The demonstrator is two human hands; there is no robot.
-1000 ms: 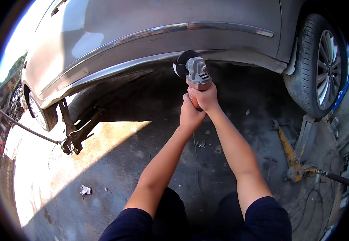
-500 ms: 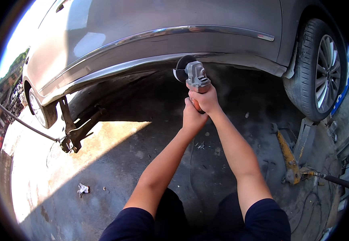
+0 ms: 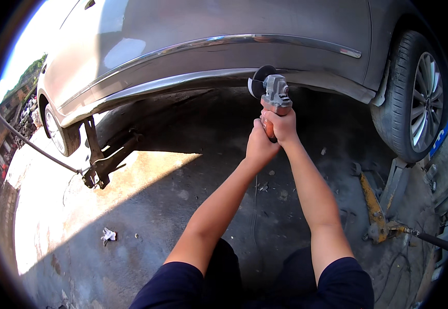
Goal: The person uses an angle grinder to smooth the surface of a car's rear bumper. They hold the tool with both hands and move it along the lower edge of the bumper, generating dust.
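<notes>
Head view: left hand (image 3: 260, 141), right hand (image 3: 284, 125) both curled round grinder (image 3: 277, 95), fingers wrapped, tips mostly hidden. Grinder at lower edge of car (image 3: 224, 20), disc (image 3: 263, 73) contact unclear. Step looks like disc work there; next move likely calls for steady two-hand grip.

The angle grinder (image 3: 276, 95), with the left hand (image 3: 261, 145) and right hand (image 3: 284, 126) on it, is now farther right along the car's sill (image 3: 182, 80), nearer the large right-hand wheel (image 3: 403, 98). Its disc (image 3: 262, 76) sits slightly higher against the sill, though contact is hard to judge. The whole view has swung left a little.
</notes>
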